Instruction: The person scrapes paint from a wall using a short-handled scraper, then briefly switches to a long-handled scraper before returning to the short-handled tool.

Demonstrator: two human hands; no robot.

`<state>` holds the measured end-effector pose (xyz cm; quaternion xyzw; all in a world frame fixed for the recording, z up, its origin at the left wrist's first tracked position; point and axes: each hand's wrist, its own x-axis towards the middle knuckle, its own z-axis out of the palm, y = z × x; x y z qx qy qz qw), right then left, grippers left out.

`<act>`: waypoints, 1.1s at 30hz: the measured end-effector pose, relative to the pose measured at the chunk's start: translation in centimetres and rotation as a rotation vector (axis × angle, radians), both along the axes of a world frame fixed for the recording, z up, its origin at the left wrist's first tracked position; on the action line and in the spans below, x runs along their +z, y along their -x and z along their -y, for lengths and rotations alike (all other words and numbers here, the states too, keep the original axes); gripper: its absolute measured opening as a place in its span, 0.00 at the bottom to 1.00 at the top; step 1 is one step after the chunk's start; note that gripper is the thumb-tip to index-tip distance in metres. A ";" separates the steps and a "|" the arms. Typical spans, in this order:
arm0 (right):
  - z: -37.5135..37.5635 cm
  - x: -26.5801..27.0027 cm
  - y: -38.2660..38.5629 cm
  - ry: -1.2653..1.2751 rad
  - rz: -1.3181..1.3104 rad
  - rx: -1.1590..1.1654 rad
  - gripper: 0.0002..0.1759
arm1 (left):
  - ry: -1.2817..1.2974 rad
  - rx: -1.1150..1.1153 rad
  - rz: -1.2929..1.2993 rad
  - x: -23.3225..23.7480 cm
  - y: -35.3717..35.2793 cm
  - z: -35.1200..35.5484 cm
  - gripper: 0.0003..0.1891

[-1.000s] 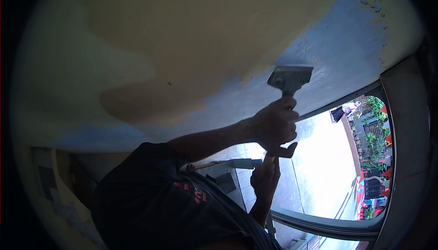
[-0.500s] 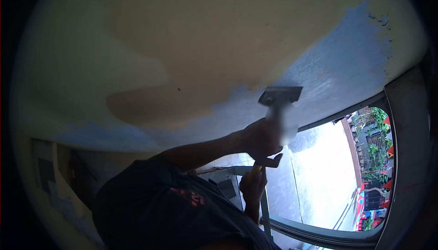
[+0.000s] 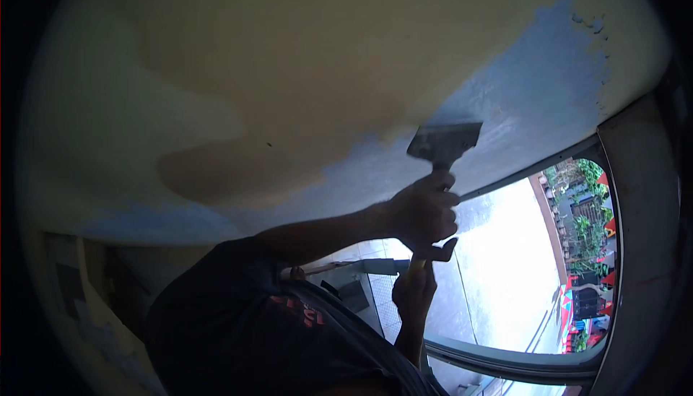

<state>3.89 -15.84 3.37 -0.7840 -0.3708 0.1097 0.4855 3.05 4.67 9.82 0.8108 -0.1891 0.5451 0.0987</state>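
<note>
My left hand [image 3: 427,212] is closed around the handle of a wide-bladed scraper [image 3: 445,142], one finger or thumb sticking out below. The blade's far edge meets the wall [image 3: 317,85], or comes very close to it, where beige paint borders a blue-grey patch [image 3: 527,71]. Below that hand, my right hand [image 3: 414,291] is wrapped round a yellowish grip that lines up with the scraper's handle. The stretch of handle between the hands is mostly hidden by fingers.
A darker brownish area [image 3: 216,168] spreads over the beige wall. Chipped paint [image 3: 592,24] edges the blue-grey patch. At right, a framed opening [image 3: 605,251] shows bright paving and plants [image 3: 581,215]. A grey-green bar [image 3: 382,266] runs behind my hands.
Both hands and the scraper have moved a little up and right against the wall. The view has shifted slightly, and my left fingers show more clearly.
</note>
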 end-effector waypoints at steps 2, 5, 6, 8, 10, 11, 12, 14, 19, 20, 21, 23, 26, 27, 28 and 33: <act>-0.8 1.4 -0.3 -0.096 0.033 0.009 0.25 | 0.013 -0.009 0.064 2.8 0.0 -0.4 0.14; -0.7 2.5 0.8 -0.137 -0.307 -0.012 0.25 | 0.024 -0.025 0.057 2.5 0.4 0.0 0.15; -0.7 1.8 1.7 -0.143 -0.318 -0.025 0.27 | 0.007 -0.008 0.020 1.8 0.8 -0.3 0.16; -0.1 -0.4 2.5 -0.038 -0.349 -0.033 0.30 | 0.065 -0.007 -0.109 -1.6 1.4 0.4 0.17; -0.4 -1.9 2.5 -0.164 -0.496 0.034 0.29 | 0.107 -0.022 -0.174 -2.5 1.6 0.5 0.17; -0.7 -2.3 1.9 -0.219 -0.552 0.029 0.29 | 0.051 -0.011 -0.111 -2.5 0.9 0.1 0.17; -0.8 -2.0 1.3 -0.263 -0.608 0.014 0.28 | 0.007 -0.007 -0.049 -0.9 0.6 -0.3 0.17; -1.4 0.9 -0.3 -0.011 -0.118 0.082 0.26 | -0.024 0.026 0.014 3.4 0.9 -1.1 0.14; 1.6 -1.4 -0.8 -0.127 -0.309 0.133 0.28 | -0.004 0.009 0.011 2.6 1.3 -0.5 0.14; 1.2 -1.9 0.3 0.102 0.150 0.088 0.29 | 0.022 0.006 -0.036 0.7 1.5 -0.1 0.15; 0.5 -1.0 1.8 0.139 0.125 0.058 0.30 | 0.052 -0.005 -0.064 -1.0 1.4 0.2 0.14; -0.7 -0.3 2.5 0.037 -0.149 0.001 0.28 | 0.013 0.001 -0.113 -1.0 1.6 -0.1 0.15; -0.8 -0.8 -0.1 -0.087 0.432 0.061 0.26 | -0.026 -0.029 0.022 3.1 0.7 -0.9 0.15; -1.0 1.5 -0.1 -0.115 0.063 0.023 0.26 | -0.009 -0.030 0.057 4.8 0.7 -0.9 0.14; -0.9 3.6 0.5 -0.145 -0.308 -0.022 0.26 | 0.006 -0.035 0.090 5.9 0.6 -0.8 0.14; 0.8 1.6 2.0 0.123 -0.213 -0.053 0.28 | 0.046 0.007 -0.021 0.1 1.3 0.4 0.15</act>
